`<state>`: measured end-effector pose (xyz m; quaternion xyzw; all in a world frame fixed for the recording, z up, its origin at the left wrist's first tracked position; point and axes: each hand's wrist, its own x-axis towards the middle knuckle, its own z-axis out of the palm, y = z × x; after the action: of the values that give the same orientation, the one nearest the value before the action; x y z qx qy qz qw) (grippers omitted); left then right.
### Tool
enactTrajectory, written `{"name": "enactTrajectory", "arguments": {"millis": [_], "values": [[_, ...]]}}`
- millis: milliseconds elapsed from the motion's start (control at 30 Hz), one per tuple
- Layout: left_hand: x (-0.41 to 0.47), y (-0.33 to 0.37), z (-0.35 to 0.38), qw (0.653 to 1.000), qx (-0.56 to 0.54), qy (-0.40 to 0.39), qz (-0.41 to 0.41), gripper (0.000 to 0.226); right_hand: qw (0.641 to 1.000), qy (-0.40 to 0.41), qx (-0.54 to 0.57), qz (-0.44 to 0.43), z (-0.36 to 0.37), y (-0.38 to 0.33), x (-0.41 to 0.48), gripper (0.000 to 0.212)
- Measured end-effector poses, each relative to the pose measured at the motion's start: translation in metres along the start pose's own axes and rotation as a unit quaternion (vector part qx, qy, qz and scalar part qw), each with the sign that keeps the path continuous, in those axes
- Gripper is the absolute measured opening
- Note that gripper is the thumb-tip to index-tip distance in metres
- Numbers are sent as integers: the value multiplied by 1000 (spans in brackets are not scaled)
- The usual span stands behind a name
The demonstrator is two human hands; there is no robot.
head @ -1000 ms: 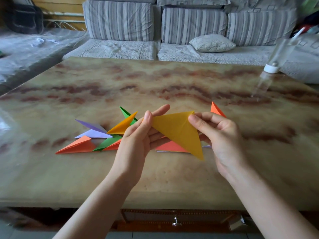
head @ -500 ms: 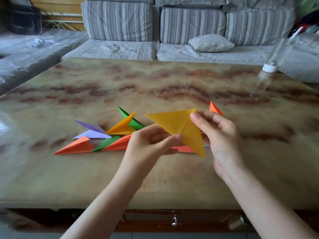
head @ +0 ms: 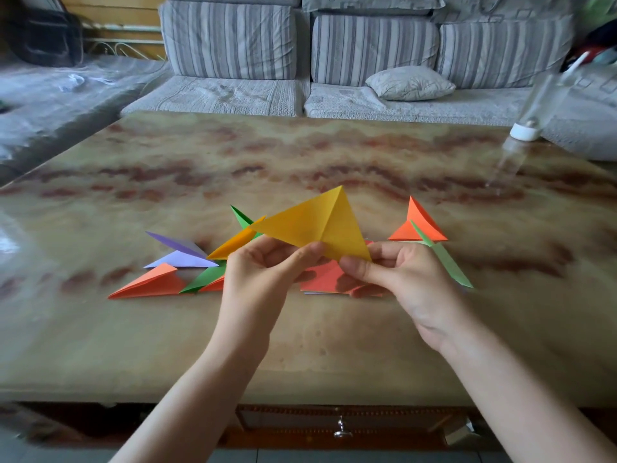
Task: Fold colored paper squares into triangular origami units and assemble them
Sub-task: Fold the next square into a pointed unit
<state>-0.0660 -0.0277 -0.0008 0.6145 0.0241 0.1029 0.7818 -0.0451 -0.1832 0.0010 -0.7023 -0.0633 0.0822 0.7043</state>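
Triangle (head: pixel 314 225), yellow, lower edge in pinch grips of left hand (head: pixel 260 279) and right hand (head: pixel 409 279)

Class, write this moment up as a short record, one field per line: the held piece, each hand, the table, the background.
Held piece: yellow folded triangle, raised above the table
Left hand: pinches its lower edge
Right hand: pinches its lower right corner
Table, left: folded units in orange, purple, green, yellow
Table, right: orange unit, green folded piece
Background: striped sofa, cushion
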Motion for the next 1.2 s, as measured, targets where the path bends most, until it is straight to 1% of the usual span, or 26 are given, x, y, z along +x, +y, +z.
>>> {"name": "enactTrajectory", "arguments": {"millis": [133, 200, 267, 333, 433, 500, 567, 600, 633, 700, 733, 800, 833, 867, 900, 933, 1000, 1133, 1200], "values": [[3, 0, -4, 1000, 14, 16, 5, 5, 998, -56, 23, 19, 0, 0, -1, 22], [5, -1, -5, 999, 13, 27, 11, 13, 996, -83, 35, 25, 0, 0, -2, 26], [5, -1, -6, 999, 5, 31, 12, 16, 994, -107, 24, 24, 1, -1, -4, 29], [5, -1, -6, 999, -3, 34, 7, 11, 992, -126, -6, 22, 2, -2, -5, 28], [5, -1, -5, 999, -4, 42, 4, 3, 989, -139, -44, 31, -1, -4, -5, 26], [6, 0, -7, 999, -6, 51, 9, 1, 986, -151, -46, 43, -4, -7, -6, 27], [6, 1, -8, 998, 1, 62, 16, 2, 988, -138, -47, 43, -7, -7, -6, 30], [7, 2, -9, 998, 8, 64, 21, 2, 992, -109, -56, 28, -8, -6, -4, 32], [7, 3, -9, 998, 17, 60, 27, 3, 995, -67, -75, -5, -9, -5, -3, 32], [7, 4, -8, 997, 50, 41, 40, 8, 986, 13, -127, -112, -11, -5, 1, 38], [6, 3, -7, 997, 66, 27, 44, 9, 973, 28, -155, -171, -12, -7, 2, 44], [5, 1, -5, 996, 80, -6, 40, 7, 936, 12, -224, -270, -13, -9, 1, 54], [4, -1, -4, 996, 85, -21, 36, 7, 918, -4, -260, -300, -13, -9, 1, 54], [4, -2, -3, 995, 87, -35, 30, 7, 905, -20, -289, -312, -13, -9, 0, 48], [3, -2, -3, 995, 84, -50, 24, 9, 901, -38, -301, -309, -12, -8, 0, 38], [3, -3, -3, 995, 79, -62, 18, 11, 905, -53, -300, -297, -12, -7, 0, 29], [4, -3, -3, 995, 62, -75, 9, 13, 921, -60, -279, -265, -11, -7, 0, 21], [1, 0, -3, 995, 34, -97, -2, 16, 950, -26, -216, -223, -10, -7, 1, 9], [0, 1, -2, 993, 34, -109, -2, 16, 957, -17, -185, -223, -9, -7, 2, 10]]}}
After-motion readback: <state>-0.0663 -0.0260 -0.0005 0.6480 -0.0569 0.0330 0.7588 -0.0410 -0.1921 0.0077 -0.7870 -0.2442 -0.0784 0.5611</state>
